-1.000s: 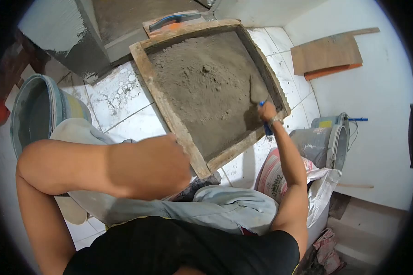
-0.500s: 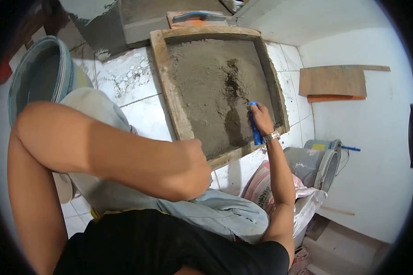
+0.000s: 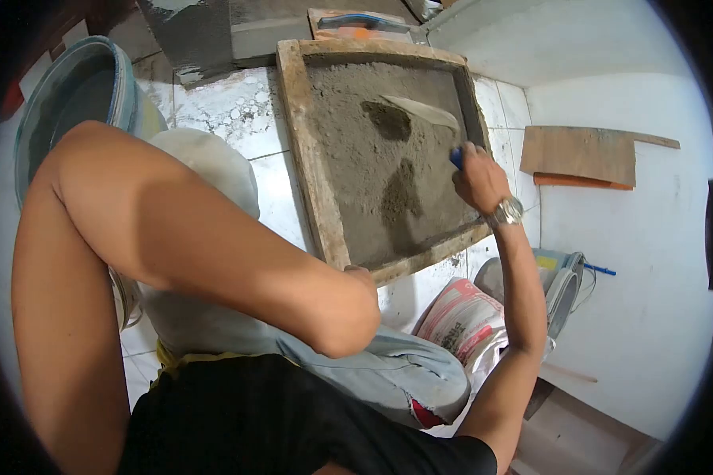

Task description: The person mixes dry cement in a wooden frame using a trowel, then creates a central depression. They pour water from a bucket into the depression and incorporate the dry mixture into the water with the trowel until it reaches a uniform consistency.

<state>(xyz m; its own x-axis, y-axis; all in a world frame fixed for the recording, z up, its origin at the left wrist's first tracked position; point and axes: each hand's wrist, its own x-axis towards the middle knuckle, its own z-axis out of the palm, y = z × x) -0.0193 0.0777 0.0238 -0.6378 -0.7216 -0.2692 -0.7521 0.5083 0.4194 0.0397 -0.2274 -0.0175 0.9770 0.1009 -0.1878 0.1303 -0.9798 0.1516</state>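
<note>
My right hand (image 3: 483, 180) is closed round the blue handle (image 3: 456, 158) of a trowel. Its pale, pointed blade (image 3: 424, 111) lies over the grey mortar (image 3: 348, 150), beside a dark hollow. A wooden frame (image 3: 313, 158) surrounds the mortar on the tiled floor. My left hand (image 3: 356, 309) is bent down at the wrist by the frame's near left corner, and its fingers are mostly hidden.
A large bucket (image 3: 127, 95) stands at the left. Beyond the frame lies a blue-handled float (image 3: 362, 22). A cement sack (image 3: 461, 321) and another bucket (image 3: 562, 293) are at the lower right. Wooden boards (image 3: 582, 156) rest near the right wall.
My right hand has moved up and right, turning the trowel so its blade shows over the mortar. A wider dark hollow shows near the blade. The view has shifted slightly.
</note>
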